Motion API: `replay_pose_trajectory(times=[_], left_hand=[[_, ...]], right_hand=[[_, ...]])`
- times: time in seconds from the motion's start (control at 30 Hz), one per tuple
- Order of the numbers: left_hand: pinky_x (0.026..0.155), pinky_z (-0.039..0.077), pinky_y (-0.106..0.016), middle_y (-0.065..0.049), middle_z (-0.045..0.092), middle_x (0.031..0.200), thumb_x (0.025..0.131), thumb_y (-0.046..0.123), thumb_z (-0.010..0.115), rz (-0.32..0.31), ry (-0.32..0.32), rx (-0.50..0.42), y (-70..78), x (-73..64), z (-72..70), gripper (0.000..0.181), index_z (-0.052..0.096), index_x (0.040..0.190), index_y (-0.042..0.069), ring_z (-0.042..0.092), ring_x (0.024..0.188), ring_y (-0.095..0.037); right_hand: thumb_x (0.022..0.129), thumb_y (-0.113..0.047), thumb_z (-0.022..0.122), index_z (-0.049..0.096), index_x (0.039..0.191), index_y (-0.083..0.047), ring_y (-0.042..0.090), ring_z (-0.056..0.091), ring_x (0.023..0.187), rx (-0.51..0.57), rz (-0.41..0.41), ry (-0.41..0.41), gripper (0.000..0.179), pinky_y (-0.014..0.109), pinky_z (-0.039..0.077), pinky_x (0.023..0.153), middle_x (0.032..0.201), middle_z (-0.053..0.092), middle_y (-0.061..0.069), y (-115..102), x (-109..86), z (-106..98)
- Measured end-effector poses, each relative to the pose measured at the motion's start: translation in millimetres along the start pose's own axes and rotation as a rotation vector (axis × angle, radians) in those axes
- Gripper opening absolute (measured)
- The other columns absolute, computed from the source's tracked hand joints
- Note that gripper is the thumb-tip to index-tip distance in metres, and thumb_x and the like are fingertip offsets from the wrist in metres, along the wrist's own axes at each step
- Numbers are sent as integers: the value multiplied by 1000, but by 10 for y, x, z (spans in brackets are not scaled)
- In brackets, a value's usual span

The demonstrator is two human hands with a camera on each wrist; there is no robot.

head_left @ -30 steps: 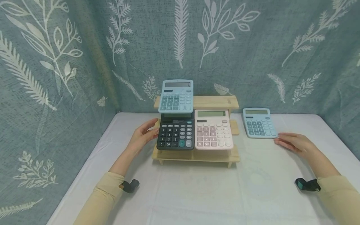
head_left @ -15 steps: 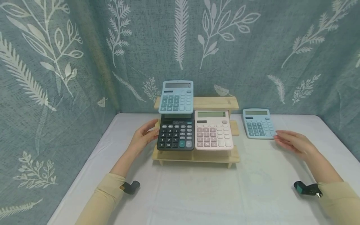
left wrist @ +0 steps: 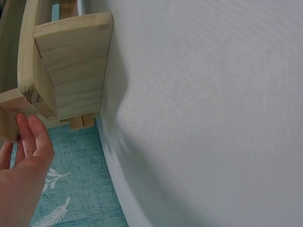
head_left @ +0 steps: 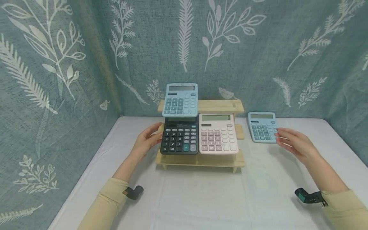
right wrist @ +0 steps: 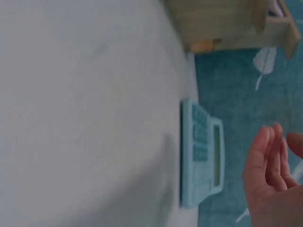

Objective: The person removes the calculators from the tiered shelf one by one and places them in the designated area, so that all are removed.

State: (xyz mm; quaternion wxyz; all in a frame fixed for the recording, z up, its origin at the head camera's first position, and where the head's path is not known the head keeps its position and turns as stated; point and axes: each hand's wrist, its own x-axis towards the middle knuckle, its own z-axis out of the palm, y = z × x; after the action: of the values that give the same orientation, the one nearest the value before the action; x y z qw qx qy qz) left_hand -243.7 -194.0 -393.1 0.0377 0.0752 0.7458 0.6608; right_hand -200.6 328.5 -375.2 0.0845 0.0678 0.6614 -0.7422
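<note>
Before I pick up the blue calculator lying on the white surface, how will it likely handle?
That blue calculator should stay stiff, as it looks like hard plastic. Being broad and low, it probably won't tip or roll. Its smooth-looking sides may be a bit slippery.

I've got the R hand (head_left: 297, 143) further L and a bit higher than 1.0 s ago. Its fingertips (head_left: 280, 134) were at the R calc's (head_left: 260, 127) lower R corner then, and barely lapped over that corner 0.5 s ago; now I see them overlap the calc's R edge, above the corner. The fingers, close tog. 1.0 s ago, now show gaps btwn them. R wrist cam (head_left: 310, 196) & R cuff (head_left: 342, 203) both sit lower and slightly L of where I had them 1.0 s ago.
</note>
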Motion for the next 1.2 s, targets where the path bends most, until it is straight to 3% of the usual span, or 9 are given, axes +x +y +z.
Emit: replay_pose_trajectory(times=[0.2, 0.37, 0.63, 0.93, 1.2], left_hand=[[101, 50, -35, -16, 32, 153, 99, 16, 59, 4, 0, 0, -3, 1, 5, 56, 37, 149, 7, 51, 124, -33], [102, 49, -36, -15, 33, 153, 99, 16, 59, 5, 0, -3, -3, -3, 3, 56, 38, 149, 7, 50, 125, -33], [102, 49, -37, -17, 32, 153, 99, 15, 59, 10, -4, -11, -5, -11, -3, 56, 37, 149, 5, 50, 124, -34], [101, 50, -36, -18, 33, 152, 98, 16, 60, 3, 0, -16, -14, -12, 5, 57, 37, 149, 6, 50, 126, -35], [100, 51, -35, -21, 31, 153, 98, 14, 59, 9, -2, -32, -13, -16, 4, 57, 36, 150, 6, 51, 123, -31]], right_hand=[[95, -21, 66, 66, 105, -21, 7, 66, 88, 19, -113, -19, 10, 19, 58, 78, 98, 68, -5, -126, -104, 284], [95, -21, 65, 69, 103, -23, 8, 65, 88, -14, -161, -43, 9, 18, 58, 80, 99, 68, -5, -250, -157, 564], [96, -26, 64, 58, 118, -13, 12, 64, 95, -135, -182, -106, 26, 21, 57, 85, 106, 64, -2, -426, -166, 1020], [99, -25, 59, 46, 136, 6, 17, 61, 103, -251, -182, -194, 49, 24, 55, 92, 113, 62, 5, -476, -115, 1467], [99, -28, 59, 44, 142, -2, 21, 62, 111, -277, -143, -267, 53, 29, 53, 96, 128, 58, 19, -496, 17, 1742]])
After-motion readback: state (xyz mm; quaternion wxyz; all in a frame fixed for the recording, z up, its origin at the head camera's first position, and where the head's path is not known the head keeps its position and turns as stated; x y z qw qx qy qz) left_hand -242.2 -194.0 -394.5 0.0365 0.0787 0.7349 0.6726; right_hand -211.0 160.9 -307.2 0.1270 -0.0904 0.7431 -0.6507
